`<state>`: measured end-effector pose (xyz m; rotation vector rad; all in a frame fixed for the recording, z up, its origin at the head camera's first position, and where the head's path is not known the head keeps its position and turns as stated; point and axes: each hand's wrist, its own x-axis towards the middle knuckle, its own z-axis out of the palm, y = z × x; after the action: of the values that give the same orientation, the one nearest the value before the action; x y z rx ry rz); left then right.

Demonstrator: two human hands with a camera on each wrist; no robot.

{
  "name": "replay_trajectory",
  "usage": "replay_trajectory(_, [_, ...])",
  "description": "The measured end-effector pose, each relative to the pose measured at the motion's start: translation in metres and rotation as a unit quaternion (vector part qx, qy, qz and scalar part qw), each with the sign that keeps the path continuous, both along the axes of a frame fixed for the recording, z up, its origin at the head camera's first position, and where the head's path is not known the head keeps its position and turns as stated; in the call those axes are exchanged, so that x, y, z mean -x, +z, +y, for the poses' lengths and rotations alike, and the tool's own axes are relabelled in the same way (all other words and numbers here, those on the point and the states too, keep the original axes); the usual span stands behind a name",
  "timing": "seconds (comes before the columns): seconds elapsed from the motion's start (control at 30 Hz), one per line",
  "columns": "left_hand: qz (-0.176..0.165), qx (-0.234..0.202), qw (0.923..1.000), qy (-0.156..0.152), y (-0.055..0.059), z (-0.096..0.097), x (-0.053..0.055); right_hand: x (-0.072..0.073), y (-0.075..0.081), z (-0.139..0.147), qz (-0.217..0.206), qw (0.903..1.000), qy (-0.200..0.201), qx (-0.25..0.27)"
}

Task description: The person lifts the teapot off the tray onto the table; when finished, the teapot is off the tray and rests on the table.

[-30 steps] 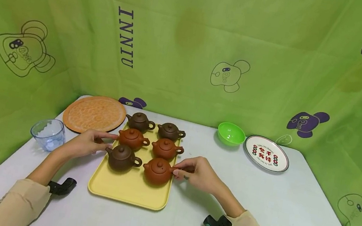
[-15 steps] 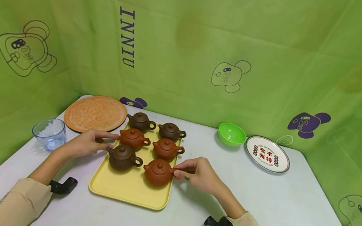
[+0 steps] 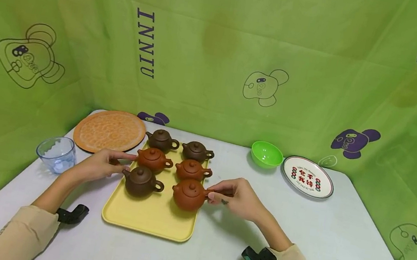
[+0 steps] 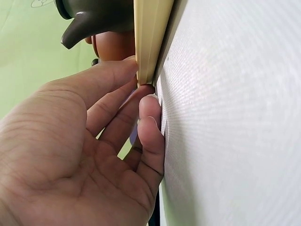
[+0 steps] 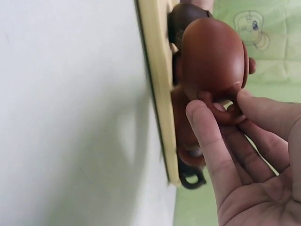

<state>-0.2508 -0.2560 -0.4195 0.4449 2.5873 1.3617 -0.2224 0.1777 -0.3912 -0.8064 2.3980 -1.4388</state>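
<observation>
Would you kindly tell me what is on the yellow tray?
Three dark brown teapots and two reddish ones stand on it; the right hand holds another reddish teapot above it. The yellow tray beneath the five is covered.

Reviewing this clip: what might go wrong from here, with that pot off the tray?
The right hand holds the front reddish teapot only by its handle, so the body could tip or slip.
It sits close to the reddish teapot behind; a small swing might knock them.
The left hand touches the tray near the dark teapot's spout and might bump it.
</observation>
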Motion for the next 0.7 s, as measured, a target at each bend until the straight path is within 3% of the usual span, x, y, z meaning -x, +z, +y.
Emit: replay_trajectory(0.7, [-0.002, 0.001, 1.0, 0.003, 0.001, 0.0, -0.001, 0.013, 0.03, 0.053, -0.013, 0.9986, -0.051, -0.008])
